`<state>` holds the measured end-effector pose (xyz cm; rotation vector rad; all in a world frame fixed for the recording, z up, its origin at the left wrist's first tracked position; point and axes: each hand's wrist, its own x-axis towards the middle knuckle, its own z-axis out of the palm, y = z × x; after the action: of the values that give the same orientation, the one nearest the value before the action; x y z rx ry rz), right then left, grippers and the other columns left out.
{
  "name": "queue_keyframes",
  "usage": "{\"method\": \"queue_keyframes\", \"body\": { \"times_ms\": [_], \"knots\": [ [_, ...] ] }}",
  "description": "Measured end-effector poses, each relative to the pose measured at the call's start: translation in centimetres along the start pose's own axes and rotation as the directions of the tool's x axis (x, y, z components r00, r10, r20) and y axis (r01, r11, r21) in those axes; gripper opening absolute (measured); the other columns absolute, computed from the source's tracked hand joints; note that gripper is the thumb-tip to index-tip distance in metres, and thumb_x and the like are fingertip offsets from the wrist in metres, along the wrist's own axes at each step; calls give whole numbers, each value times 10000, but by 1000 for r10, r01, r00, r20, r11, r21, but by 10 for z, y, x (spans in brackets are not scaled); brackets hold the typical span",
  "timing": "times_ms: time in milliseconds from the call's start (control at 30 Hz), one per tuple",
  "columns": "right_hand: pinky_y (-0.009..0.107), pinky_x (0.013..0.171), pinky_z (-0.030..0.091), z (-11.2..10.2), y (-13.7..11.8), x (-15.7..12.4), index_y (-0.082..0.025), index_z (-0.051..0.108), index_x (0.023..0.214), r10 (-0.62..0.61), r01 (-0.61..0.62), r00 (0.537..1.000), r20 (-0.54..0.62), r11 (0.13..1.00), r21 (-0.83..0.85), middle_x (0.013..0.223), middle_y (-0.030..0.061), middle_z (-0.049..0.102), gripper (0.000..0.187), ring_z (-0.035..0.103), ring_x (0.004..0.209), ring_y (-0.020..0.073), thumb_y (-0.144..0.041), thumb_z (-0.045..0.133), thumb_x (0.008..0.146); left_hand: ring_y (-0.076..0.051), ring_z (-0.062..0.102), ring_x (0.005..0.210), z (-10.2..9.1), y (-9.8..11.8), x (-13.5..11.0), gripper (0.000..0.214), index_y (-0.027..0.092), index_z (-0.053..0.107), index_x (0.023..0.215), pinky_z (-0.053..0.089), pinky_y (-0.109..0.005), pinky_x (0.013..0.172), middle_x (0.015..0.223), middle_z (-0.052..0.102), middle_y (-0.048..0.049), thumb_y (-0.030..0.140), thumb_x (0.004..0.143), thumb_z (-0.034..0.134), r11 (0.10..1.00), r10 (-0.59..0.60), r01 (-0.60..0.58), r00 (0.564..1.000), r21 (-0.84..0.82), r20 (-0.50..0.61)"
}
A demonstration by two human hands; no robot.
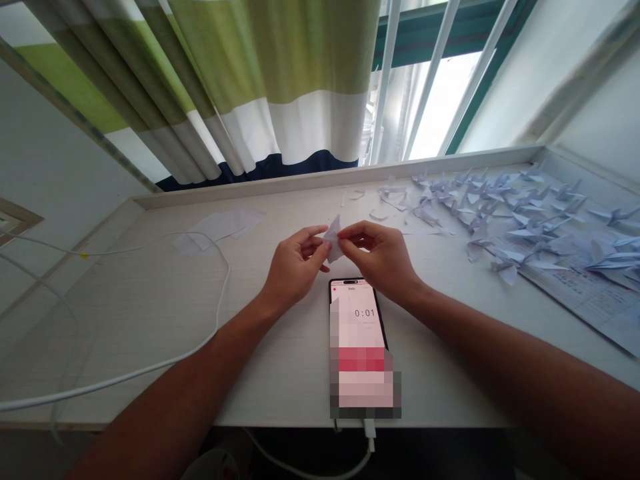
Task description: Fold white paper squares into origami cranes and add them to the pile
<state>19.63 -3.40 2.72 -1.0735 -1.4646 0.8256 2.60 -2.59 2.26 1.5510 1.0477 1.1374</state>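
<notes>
Between my two hands, above the middle of the desk, is a small folded piece of white paper [335, 235] with a pointed top. My left hand [296, 265] pinches its left side between thumb and fingers. From the other side, my right hand [381, 259] grips its right edge with thumb and forefinger. Just below the hands lies a phone [356, 333] with a lit screen that reads 0:01; part of it is blurred out. Many folded paper cranes [520, 207] are heaped at the right of the desk.
Loose white sheets [220, 228] lie at the back left. Paper scraps [393, 197] are near the back edge. A white cable [223, 293] loops across the left side, and another plugs into the phone. Printed paper [575, 300] lies under the cranes. A curtain [280, 67] hangs behind.
</notes>
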Motion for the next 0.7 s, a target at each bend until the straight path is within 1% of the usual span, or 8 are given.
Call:
{"method": "queue_keyframes", "body": {
  "times_ms": [67, 167, 267, 333, 400, 500, 633, 700],
  "knots": [
    [379, 785, 624, 0, 2, 1, -165, 749, 880, 10, -10, 1000, -8, 1000, -7, 839, 56, 779, 63, 744, 780, 204, -190, 714, 834, -200, 728, 779, -1, 1, 0, 449, 151, 649, 1205, 632, -311, 630, 920, 752, -79, 417, 857, 750, 999, -5, 6, 1000, 40, -27],
    [385, 769, 621, -1, 5, 2, -168, 747, 883, 9, -10, 1000, -12, 999, -36, 840, 59, 772, 68, 734, 779, 209, -203, 721, 831, -188, 727, 792, -4, 4, 0, 401, 206, 650, 1134, 596, -269, 627, 989, 746, -60, 399, 815, 796, 976, 90, -79, 995, 204, -41],
    [384, 779, 627, -2, 5, 1, -182, 733, 887, -29, 30, 999, 17, 998, -46, 828, 47, 768, 58, 735, 779, 204, -212, 721, 839, -179, 715, 796, -7, 3, 0, 311, 231, 670, 1063, 551, -234, 599, 987, 746, -40, 363, 812, 800, 922, 192, -183, 981, 340, 8],
    [380, 798, 630, -2, 4, 0, -191, 722, 891, -67, 70, 997, 44, 995, -65, 836, 39, 769, 47, 739, 790, 198, -215, 712, 852, -175, 710, 768, -8, 1, 1, 232, 221, 678, 1016, 539, -229, 576, 956, 745, -41, 350, 844, 765, 912, 203, -196, 979, 361, 20],
    [377, 807, 629, -2, 2, 0, -194, 715, 902, -102, 107, 993, 55, 989, -102, 856, 37, 767, 45, 737, 805, 194, -211, 701, 863, -171, 709, 739, -8, 0, 0, 191, 212, 676, 1011, 546, -233, 572, 928, 748, -46, 345, 883, 719, 918, 192, -181, 981, 353, 5],
    [374, 797, 624, -2, 3, 0, -200, 708, 950, -141, 145, 989, 39, 976, -163, 893, 37, 762, 83, 727, 813, 189, -192, 681, 871, -173, 719, 728, -6, 1, 0, 241, 215, 659, 1109, 580, -248, 586, 896, 752, -48, 359, 917, 676, 953, 142, -132, 990, 274, -15],
    [379, 812, 623, -3, 5, 1, -211, 714, 1075, -159, 168, 985, 64, 970, -177, 1018, 54, 765, 192, 725, 872, 193, -211, 673, 888, -191, 739, 718, -1, 5, -1, 342, 191, 646, 1145, 622, -285, 596, 854, 750, -52, 393, 881, 728, 997, 24, -25, 1000, 73, 12],
    [389, 831, 624, -3, 7, 1, -209, 722, 1115, -123, 136, 988, 92, 979, -150, 1022, 60, 771, 228, 730, 888, 200, -241, 687, 892, -196, 745, 707, 1, 7, -1, 363, 179, 638, 1129, 630, -296, 598, 839, 747, -49, 391, 859, 756, 1000, 3, -3, 1000, 11, -11]
  ]
}}
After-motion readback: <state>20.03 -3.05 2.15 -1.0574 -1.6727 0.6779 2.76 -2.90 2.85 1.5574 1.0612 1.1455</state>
